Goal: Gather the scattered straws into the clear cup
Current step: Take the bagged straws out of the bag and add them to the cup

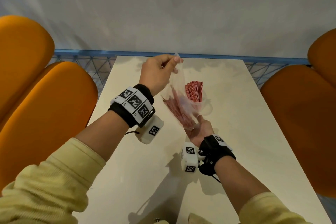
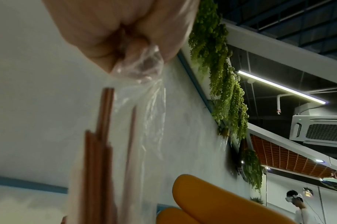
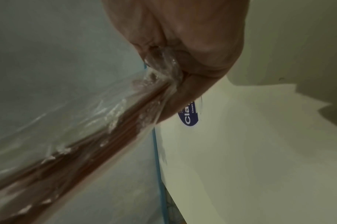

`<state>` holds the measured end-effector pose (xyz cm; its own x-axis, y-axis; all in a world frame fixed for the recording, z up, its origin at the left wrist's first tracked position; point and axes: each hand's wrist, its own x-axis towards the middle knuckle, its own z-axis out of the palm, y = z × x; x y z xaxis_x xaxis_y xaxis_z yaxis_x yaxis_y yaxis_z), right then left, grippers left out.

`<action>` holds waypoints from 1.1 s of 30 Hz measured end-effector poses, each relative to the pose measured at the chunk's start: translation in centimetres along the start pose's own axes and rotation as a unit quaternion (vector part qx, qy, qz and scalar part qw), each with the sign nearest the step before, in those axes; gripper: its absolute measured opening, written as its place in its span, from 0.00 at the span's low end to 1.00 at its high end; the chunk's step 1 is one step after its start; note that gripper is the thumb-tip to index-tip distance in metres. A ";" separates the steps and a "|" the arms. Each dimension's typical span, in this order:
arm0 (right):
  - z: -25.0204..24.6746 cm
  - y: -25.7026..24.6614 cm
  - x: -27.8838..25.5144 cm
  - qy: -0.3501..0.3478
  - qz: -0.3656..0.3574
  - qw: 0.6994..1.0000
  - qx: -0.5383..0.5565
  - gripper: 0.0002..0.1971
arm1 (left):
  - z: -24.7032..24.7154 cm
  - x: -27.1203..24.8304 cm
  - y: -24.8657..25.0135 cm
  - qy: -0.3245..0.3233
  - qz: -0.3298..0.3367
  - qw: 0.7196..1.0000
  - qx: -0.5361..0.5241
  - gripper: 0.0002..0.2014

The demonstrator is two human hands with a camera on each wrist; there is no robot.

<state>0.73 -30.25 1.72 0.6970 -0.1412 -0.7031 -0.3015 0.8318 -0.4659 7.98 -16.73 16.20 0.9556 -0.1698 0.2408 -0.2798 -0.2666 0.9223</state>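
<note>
Head view: I see left hand (image 1: 157,73) raised over table (image 1: 236,132) near far edge, fingers pinching top of clear bag (image 1: 179,85). Right hand (image 1: 199,129) palm-up below, fingers gripping bag's lower end. Red straws (image 1: 177,111) inside bag, tilted. Cup (image 1: 197,103) just behind bag, mid-table, packed with upright straws. Orange chairs (image 1: 45,105) flank both sides.

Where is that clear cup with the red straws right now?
In the head view, the clear cup stands on the white table at centre, just behind the plastic bag of straws held between both hands.
</note>
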 end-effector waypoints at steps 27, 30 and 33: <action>0.4 -0.1 0.1 0.004 0.014 1.000 0.008 0.13 | 0.2 -0.8 -0.3 0.003 -0.043 0.999 -0.006 0.19; -0.1 -0.2 0.5 0.023 0.001 1.000 0.000 0.13 | -0.1 -0.3 -0.4 0.016 -0.019 0.998 0.051 0.13; 0.0 -0.2 0.6 0.012 -0.004 1.000 -0.015 0.13 | 0.0 0.2 0.2 0.030 -0.017 0.999 -0.024 0.12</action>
<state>1.18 -30.50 1.43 0.6840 -0.1605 -0.7116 -0.3161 0.8139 -0.4874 8.08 -16.81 16.45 0.9689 -0.1034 0.2247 -0.2428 -0.2249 0.9436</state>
